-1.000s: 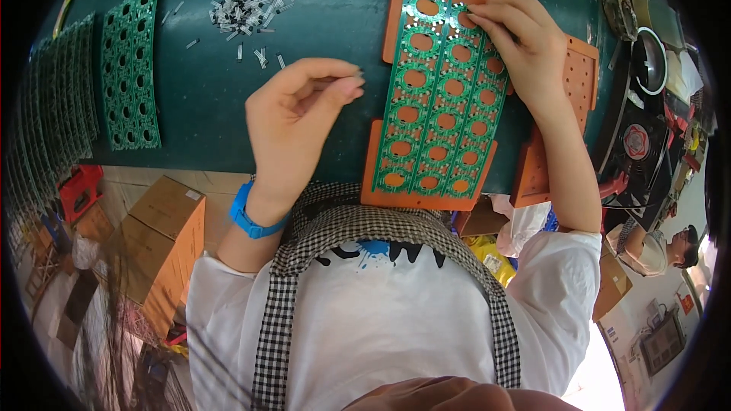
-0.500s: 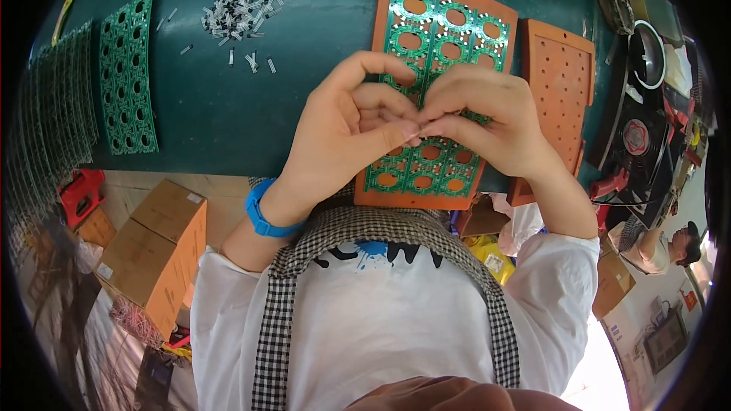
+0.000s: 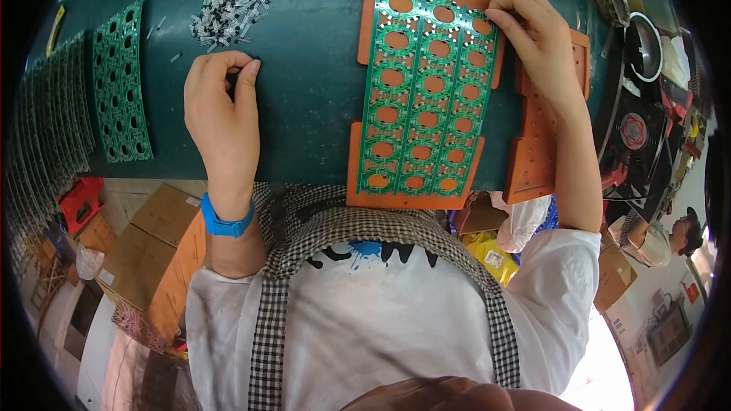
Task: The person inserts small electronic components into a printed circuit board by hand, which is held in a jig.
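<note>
A green circuit board panel with rows of oval cut-outs lies on an orange-brown fixture plate. Small pale parts sit along the panel's far end. My right hand is over the panel's far right corner, thumb and forefinger pinched at its edge; anything between them is too small to make out. My left hand hovers over the green tabletop, fingers curled and thumb against the forefinger, what they hold hidden. Just beyond it is a pile of small clear-and-dark strip-like parts.
Another green board panel lies at the left, beside a row of upright panels. A second orange-brown plate is partly under my right arm. Farther right are a black fan-like device and a person. Cardboard boxes stand below the table.
My hands were together over the middle of the panel. They have parted: the left moved left towards the parts pile, the right moved to the panel's far right corner.
</note>
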`<state>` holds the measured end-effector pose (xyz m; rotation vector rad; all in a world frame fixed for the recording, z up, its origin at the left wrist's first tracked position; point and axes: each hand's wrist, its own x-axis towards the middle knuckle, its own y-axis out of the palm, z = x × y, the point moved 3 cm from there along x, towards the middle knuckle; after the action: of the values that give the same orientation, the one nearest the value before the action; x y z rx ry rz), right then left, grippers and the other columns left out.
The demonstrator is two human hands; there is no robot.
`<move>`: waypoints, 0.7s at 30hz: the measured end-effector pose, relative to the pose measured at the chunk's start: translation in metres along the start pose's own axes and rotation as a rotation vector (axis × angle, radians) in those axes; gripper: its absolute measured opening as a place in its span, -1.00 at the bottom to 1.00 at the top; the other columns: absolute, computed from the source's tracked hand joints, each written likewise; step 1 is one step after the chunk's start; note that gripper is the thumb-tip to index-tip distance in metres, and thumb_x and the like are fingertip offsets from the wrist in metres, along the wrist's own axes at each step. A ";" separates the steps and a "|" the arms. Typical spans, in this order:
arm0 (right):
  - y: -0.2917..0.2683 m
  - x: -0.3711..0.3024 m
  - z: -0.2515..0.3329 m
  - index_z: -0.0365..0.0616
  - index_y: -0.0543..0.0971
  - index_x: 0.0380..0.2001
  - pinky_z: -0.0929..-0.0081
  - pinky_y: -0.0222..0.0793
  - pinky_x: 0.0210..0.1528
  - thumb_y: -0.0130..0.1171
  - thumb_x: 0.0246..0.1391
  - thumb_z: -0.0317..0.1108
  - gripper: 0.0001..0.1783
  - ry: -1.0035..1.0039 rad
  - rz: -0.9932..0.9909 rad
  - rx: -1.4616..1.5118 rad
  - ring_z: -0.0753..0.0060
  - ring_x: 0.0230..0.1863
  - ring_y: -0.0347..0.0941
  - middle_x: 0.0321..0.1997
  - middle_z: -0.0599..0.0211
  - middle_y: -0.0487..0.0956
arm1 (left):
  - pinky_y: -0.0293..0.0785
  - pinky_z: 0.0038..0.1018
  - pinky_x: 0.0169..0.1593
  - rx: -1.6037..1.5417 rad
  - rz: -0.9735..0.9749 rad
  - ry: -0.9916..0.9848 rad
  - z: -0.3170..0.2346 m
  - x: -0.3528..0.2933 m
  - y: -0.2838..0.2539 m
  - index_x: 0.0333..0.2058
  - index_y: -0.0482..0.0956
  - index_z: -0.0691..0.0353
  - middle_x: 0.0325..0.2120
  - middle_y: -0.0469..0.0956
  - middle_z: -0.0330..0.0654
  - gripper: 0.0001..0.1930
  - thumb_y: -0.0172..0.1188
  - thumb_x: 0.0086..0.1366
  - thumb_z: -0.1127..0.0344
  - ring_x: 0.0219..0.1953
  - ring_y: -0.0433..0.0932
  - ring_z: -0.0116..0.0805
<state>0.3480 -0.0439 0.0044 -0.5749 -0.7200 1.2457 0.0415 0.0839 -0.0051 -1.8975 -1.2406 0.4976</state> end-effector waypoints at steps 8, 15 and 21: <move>0.004 -0.008 0.001 -0.18 0.58 -0.34 0.49 0.41 -0.23 0.20 0.04 -0.45 -0.91 -0.148 -0.130 -0.237 0.28 -0.26 0.50 -0.31 0.32 0.54 | 0.42 -0.44 -0.29 0.024 -0.123 0.197 -0.010 -0.002 -0.001 -0.32 0.52 0.30 -0.44 0.53 -0.17 -0.92 0.21 0.20 0.50 -0.39 0.51 -0.29; 0.018 -0.026 0.057 -0.19 0.62 -0.23 0.45 0.46 -0.29 0.32 -0.10 -0.49 -0.72 -0.184 -0.174 -0.209 0.36 -0.27 0.52 -0.27 0.24 0.57 | 0.54 -0.60 -0.22 -1.109 0.333 -0.231 -0.044 -0.015 0.021 -0.12 0.48 0.42 -0.38 0.59 -0.14 -0.75 0.19 0.21 0.60 -0.33 0.58 -0.48; 0.047 -0.024 0.093 -0.20 0.63 -0.23 0.54 0.44 -0.38 0.36 -0.14 -0.54 -0.69 0.112 0.082 0.472 0.51 -0.40 0.51 -0.34 0.31 0.59 | 0.56 -0.59 -0.19 -1.264 0.543 -0.272 -0.066 -0.027 0.035 -0.06 0.38 0.39 -0.39 0.59 -0.13 -0.67 0.18 0.20 0.62 -0.31 0.60 -0.46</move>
<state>0.2441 -0.0559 0.0257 -0.2823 -0.2923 1.3904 0.0952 0.0254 0.0045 -3.3758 -1.3143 0.2189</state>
